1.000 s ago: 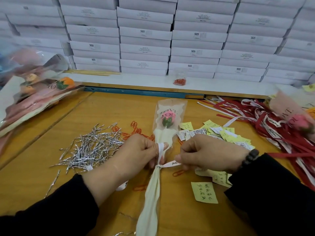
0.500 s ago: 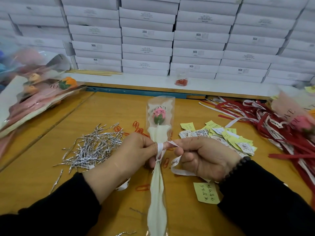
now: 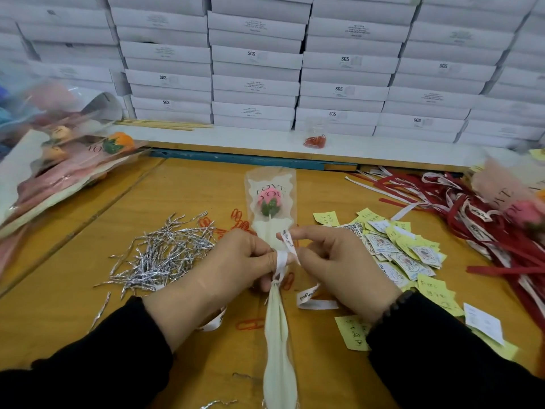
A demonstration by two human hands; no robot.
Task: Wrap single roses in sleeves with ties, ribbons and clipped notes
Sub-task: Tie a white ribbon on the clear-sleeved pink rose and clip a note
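**One rose, ribbon half tied**

Your sleeved rose [image 3: 269, 202] lies mid-table. Left hand [image 3: 236, 261] pinches the white ribbon [image 3: 281, 259] at its neck; right hand [image 3: 339, 261] pinches the ribbon's end beside it. Bow unfinished; notes [image 3: 398, 249] right of it await clipping.

White boxes [image 3: 256, 57] stacked along back; wooden sticks [image 3: 165, 124] beside them.

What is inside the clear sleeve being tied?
The sleeve shows a pink rose with green leaves behind "LOVE YOU" lettering, above cream paper. The left hand and right hand cover the stem.
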